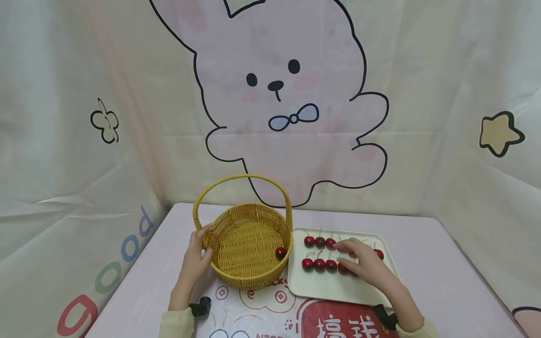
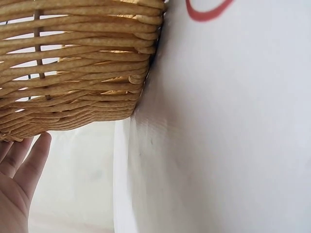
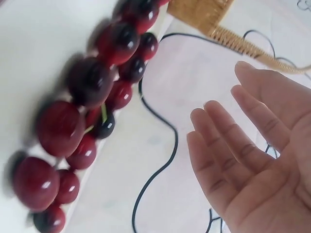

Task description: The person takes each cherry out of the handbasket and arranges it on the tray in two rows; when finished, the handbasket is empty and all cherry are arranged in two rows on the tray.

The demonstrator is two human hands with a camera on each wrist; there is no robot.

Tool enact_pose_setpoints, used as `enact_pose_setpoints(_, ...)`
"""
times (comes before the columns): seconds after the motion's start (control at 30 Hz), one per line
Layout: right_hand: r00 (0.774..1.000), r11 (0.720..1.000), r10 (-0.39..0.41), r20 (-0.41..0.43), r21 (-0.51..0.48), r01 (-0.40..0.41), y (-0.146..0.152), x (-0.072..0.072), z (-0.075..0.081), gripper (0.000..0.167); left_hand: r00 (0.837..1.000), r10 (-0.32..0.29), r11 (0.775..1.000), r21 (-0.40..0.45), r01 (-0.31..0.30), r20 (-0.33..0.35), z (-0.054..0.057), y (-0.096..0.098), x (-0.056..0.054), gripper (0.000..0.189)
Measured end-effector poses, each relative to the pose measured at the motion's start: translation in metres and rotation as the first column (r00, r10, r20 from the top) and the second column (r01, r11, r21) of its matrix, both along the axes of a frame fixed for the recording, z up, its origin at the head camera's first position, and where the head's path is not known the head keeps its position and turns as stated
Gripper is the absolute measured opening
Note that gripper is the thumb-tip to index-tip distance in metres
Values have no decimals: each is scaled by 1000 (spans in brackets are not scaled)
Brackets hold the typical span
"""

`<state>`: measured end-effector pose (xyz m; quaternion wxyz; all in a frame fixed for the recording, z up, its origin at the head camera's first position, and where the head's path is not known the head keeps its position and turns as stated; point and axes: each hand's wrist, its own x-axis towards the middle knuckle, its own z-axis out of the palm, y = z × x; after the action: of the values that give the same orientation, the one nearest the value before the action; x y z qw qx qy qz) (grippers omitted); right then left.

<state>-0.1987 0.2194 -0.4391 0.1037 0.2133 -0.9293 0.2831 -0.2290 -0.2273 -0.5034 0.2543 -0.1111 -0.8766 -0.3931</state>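
My left hand (image 1: 197,260) is at the left side of a yellow woven basket (image 1: 252,283), by the foot of its handle. Its fairly straight fingers (image 2: 35,162) touch the basket's rim in the left wrist view; some tips are hidden. One dark red cherry (image 1: 281,253) lies inside the basket, at the right. Above a cream tray (image 1: 329,287), my right hand (image 1: 367,264) hovers with fingers spread and nothing held. Two rows of cherries (image 1: 320,265) with thin stems lie on that tray, partly hidden by the hand. The right wrist view shows the palm beside the cherries (image 3: 60,128).
The tray stands close against the basket's right side on a pale table (image 1: 427,263). A printed mat with a red patch (image 1: 338,319) covers the table's front. Behind hangs a curtain (image 1: 296,159) with a rabbit drawing, and more fabric closes both sides.
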Motion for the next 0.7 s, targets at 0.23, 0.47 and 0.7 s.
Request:
enact_pose_setpoints(0.23,995,995,98,-26,-15,-98,-39,-8,7,29,1000,-4,1000,-1,4,-14,-2,-1,-1,69)
enact_pose_setpoints(0.47,984,985,175,-26,3,-175,-73,-17,5,29,999,0,1000,-14,0,-33,-3,0,-2,72)
enact_pose_setpoints(0.7,965,966,256,-51,-11,-257,-103,-25,3,29,1000,15,1000,-18,-16,-27,-3,0,-2,69)
